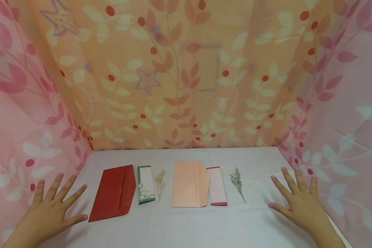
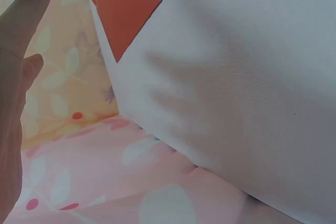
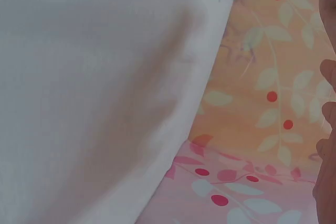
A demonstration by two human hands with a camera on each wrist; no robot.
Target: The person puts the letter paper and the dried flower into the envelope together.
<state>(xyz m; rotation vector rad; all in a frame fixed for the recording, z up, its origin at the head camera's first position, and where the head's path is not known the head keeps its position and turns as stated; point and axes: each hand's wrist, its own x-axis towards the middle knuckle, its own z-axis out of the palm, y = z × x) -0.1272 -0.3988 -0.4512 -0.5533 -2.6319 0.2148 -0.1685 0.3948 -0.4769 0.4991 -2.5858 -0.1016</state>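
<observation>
Fingers spread wide, my left hand (image 1: 51, 210) hovers left of a red envelope (image 1: 110, 193) and holds nothing. My right hand (image 1: 303, 203), also spread and holding nothing, is at the right, nearest a green dried sprig (image 1: 238, 181). Between the hands lies a row: a white card with green edges and printed flowers (image 1: 146, 186), a yellowish dried flower sprig (image 1: 159, 181), a peach envelope (image 1: 186, 187) and a pale pink card with red ends (image 1: 217, 186). One corner of the red envelope (image 2: 126, 9) shows in the left wrist view; both hands cast shadows on the white surface.
The white tabletop (image 1: 179, 227) is enclosed by a yellow-orange leaf-print curtain (image 1: 179, 86) at the back. Pink leaf-print curtains stand at the left (image 1: 18, 103) and the right (image 1: 353, 120), close beside the hands.
</observation>
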